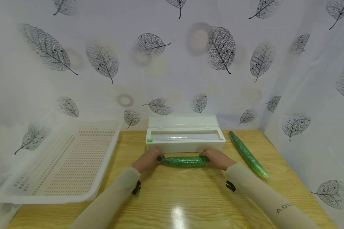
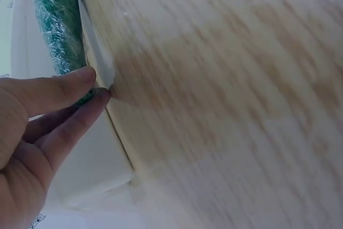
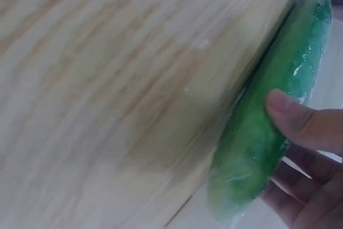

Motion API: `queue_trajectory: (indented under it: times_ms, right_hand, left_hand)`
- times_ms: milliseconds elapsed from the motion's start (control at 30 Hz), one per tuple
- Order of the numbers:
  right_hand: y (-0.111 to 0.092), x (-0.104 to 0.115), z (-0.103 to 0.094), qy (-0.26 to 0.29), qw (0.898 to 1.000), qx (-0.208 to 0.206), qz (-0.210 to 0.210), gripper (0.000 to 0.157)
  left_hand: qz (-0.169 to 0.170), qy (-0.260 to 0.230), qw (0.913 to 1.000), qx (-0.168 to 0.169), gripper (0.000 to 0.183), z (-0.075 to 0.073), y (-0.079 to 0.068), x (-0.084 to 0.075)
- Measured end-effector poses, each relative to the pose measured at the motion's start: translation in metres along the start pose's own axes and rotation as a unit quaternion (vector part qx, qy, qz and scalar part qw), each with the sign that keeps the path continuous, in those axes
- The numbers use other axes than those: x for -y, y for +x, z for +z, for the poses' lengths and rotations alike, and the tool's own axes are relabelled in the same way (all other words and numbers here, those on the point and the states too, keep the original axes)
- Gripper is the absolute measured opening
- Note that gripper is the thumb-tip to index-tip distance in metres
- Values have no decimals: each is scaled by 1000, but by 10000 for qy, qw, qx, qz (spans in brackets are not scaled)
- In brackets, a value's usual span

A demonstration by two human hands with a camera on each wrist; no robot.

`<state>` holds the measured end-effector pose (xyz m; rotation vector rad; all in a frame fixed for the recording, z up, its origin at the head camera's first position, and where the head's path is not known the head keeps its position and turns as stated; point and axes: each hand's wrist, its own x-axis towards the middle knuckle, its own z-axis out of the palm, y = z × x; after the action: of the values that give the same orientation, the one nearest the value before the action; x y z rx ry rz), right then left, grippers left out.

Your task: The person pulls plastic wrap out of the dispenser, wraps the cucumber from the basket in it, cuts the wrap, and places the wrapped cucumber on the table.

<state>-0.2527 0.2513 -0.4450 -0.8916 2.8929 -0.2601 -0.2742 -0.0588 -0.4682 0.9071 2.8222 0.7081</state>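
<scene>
A green cucumber wrapped in clear film lies crosswise on the table, in front of a white cling film box. My left hand pinches the film at its left end; in the left wrist view the thumb and fingertips meet there. Around the right end, my right hand holds the cucumber. The right wrist view shows that thumb on top of the wrapped cucumber and the other fingers behind it. The cling film box stands with its lid raised, and a film roll shows inside.
Another wrapped cucumber lies slanted at the right of the wooden table. A white perforated basket sits at the left. Behind and to the sides hangs a leaf-patterned curtain.
</scene>
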Motion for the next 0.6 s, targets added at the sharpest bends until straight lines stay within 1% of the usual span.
queue_trajectory:
  times_ms: [133,233,333,433,533,600]
  right_hand:
    - [-4,-12,3,432,9990,-116,-30,49]
    - [-9,-22,1,739,9972,-147,21,53]
    - [-15,-31,-3,750,9969,-129,181,55]
    - [-20,-40,-5,813,9958,-101,398,49]
    - [-21,-47,-5,980,9940,-54,489,39]
    - [-22,-50,-4,1131,9924,-74,476,33]
  left_hand:
    - [-164,-189,9997,-12,25,0,0,-1]
    - [-218,-323,9992,23,23,0,-2,-2]
    - [-267,-370,9989,135,22,1,-3,-2]
    - [-327,-343,9986,228,21,3,-2,-1]
    - [-326,-360,9985,255,20,3,-2,0]
    - [-331,-406,9982,280,20,2,-1,0]
